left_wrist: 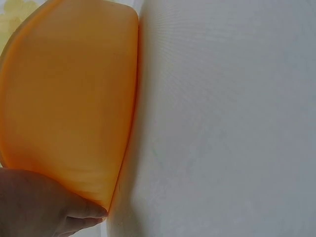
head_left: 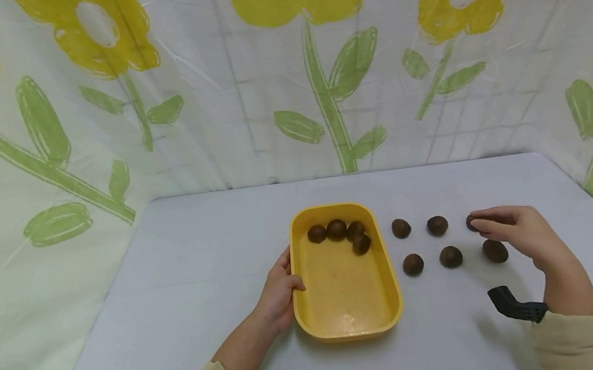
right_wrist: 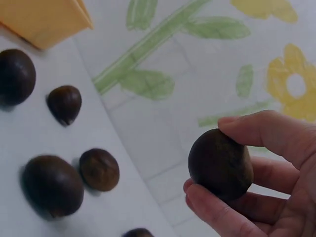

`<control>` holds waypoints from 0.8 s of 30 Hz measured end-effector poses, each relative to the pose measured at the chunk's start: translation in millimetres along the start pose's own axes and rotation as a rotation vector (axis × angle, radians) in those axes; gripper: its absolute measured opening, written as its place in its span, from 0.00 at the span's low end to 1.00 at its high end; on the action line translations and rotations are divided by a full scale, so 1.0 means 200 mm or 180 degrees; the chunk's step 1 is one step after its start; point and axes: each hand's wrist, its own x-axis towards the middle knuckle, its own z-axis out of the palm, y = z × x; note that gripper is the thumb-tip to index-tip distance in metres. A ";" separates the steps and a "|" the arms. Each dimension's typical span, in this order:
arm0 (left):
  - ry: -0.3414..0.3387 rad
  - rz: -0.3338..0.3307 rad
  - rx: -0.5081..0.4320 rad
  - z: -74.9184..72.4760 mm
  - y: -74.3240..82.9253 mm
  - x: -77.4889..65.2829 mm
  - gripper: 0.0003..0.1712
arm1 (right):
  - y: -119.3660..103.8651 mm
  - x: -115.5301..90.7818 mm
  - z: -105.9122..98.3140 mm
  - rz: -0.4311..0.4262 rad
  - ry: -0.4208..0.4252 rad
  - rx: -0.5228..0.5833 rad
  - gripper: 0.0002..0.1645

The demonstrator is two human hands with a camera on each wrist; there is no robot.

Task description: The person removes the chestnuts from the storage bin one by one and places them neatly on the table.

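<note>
My left hand [head_left: 279, 292] grips the left wall of a yellow plastic tray [head_left: 350, 326], its thumb over the rim. In the left wrist view that hand [left_wrist: 39, 205] touches the tray's outer side [left_wrist: 74, 98]. Several brown chestnuts [head_left: 336, 229] lie in the tray's far part. To the right, my right hand [head_left: 522, 232] pinches a dark brown chestnut [right_wrist: 217, 165] between thumb and fingers, partly hidden in the head view. Just below that hand, another chestnut [head_left: 495, 251] rests on the table.
Between the tray and my right hand, more chestnuts lie in two rough rows, among them a far one [head_left: 437, 225] and a near one [head_left: 413, 265]. The white table [head_left: 195, 248] ends at a cloth backdrop [head_left: 199, 96] with painted flowers. Black devices [head_left: 519, 305] sit at both wrists.
</note>
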 end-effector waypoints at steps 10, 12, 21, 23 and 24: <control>-0.0007 -0.0019 -0.0013 0.00 0.01 0.00 0.51 | 0.15 -0.05 -0.08 -0.0013 0.0165 0.0094 0.25; 0.0000 -0.0025 -0.0013 0.00 0.01 0.00 0.51 | 0.18 -0.06 -0.10 0.0042 0.0199 0.0015 0.25; 0.0030 -0.0029 0.0011 0.00 0.00 0.00 0.51 | 0.26 -0.10 -0.16 0.0458 0.0174 -0.0293 0.26; 0.0032 -0.0023 0.0020 0.00 0.00 0.00 0.51 | 0.27 -0.10 -0.17 0.0546 0.0128 -0.0269 0.27; 0.0033 -0.0021 0.0020 0.00 0.00 0.00 0.51 | 0.28 -0.10 -0.17 0.0576 0.0103 -0.0262 0.28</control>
